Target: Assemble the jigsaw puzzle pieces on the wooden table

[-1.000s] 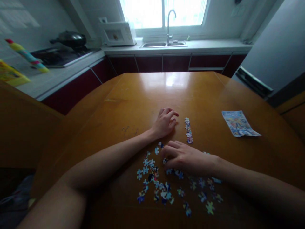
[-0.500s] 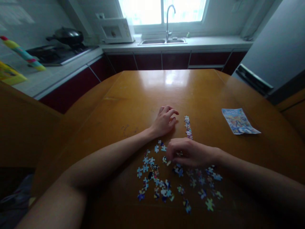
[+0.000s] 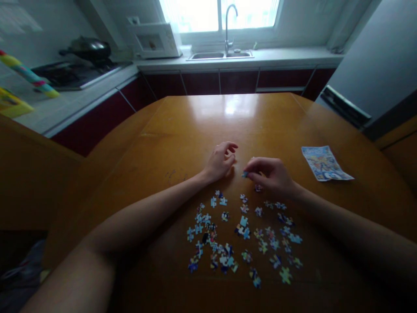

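Pinching a small puzzle piece [image 3: 244, 174] between thumb and fingertips, the right hand [image 3: 272, 176] sat low over the wooden table [image 3: 195, 126], the piece near the table's middle. Just beside it rested the left hand [image 3: 221, 161], fingers loosely curled around nothing. Loose pieces [image 3: 241, 234] lay scattered nearer the person, and a printed leaflet [image 3: 325, 163] lay well off to the right.
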Action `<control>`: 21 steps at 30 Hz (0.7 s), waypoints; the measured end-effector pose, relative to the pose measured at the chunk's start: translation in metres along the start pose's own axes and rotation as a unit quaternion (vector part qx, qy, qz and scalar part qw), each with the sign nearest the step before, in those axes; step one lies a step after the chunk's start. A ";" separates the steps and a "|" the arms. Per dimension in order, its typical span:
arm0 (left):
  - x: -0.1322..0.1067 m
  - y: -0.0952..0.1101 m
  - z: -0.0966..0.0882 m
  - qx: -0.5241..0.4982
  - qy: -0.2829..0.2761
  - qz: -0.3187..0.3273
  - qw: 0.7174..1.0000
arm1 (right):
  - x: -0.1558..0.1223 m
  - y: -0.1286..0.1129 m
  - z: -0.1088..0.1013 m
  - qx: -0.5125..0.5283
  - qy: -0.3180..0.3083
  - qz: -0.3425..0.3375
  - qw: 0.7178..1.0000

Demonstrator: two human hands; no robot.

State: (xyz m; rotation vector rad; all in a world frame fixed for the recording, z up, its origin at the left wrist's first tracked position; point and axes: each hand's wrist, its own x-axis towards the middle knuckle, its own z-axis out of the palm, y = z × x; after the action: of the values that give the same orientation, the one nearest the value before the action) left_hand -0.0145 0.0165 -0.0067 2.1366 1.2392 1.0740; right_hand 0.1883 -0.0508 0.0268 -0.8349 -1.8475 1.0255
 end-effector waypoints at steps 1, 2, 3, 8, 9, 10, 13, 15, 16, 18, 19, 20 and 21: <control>0.000 0.000 0.000 -0.003 0.001 -0.002 1.000 | 0.003 0.005 -0.006 -0.012 0.025 0.006 1.000; 0.000 0.000 -0.001 0.001 -0.004 0.005 1.000 | 0.006 0.011 -0.014 -0.031 0.050 0.016 0.998; 0.000 0.001 -0.001 0.010 -0.012 0.017 1.000 | 0.010 0.017 -0.022 -0.053 0.073 0.028 0.996; -0.002 0.005 -0.003 0.049 -0.038 0.047 0.997 | 0.022 0.043 -0.066 -0.164 0.156 0.133 0.965; -0.002 0.004 -0.003 0.048 -0.038 0.045 0.997 | 0.023 0.046 -0.072 -0.178 0.147 0.154 0.961; -0.001 0.004 -0.003 0.047 -0.038 0.043 0.997 | 0.023 0.048 -0.077 -0.186 0.129 0.176 0.958; -0.001 0.003 -0.004 0.048 -0.038 0.043 0.997 | 0.021 0.050 -0.080 -0.204 0.050 0.229 0.951; 0.000 0.004 -0.004 0.053 -0.040 0.046 0.997 | 0.019 0.049 -0.077 -0.240 0.032 0.232 0.942; 0.000 0.004 -0.004 0.054 -0.040 0.047 0.997 | 0.018 0.047 -0.075 -0.269 0.034 0.227 0.936; 0.000 0.005 -0.004 0.050 -0.037 0.043 0.997 | 0.018 0.042 -0.072 -0.329 0.045 0.219 0.918; 0.000 0.005 -0.004 0.047 -0.035 0.040 0.998 | 0.018 0.037 -0.071 -0.350 0.049 0.217 0.910; -0.001 0.006 -0.004 0.043 -0.032 0.036 0.998 | 0.018 0.030 -0.068 -0.365 0.052 0.215 0.904; -0.001 0.006 -0.003 0.041 -0.030 0.034 0.998 | 0.018 0.021 -0.064 -0.371 0.050 0.212 0.903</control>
State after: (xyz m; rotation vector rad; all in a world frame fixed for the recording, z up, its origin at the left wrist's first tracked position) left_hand -0.0141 0.0128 -0.0005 2.2701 1.2118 0.9950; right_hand 0.2408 -0.0058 0.0341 -1.7668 -2.0230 0.4695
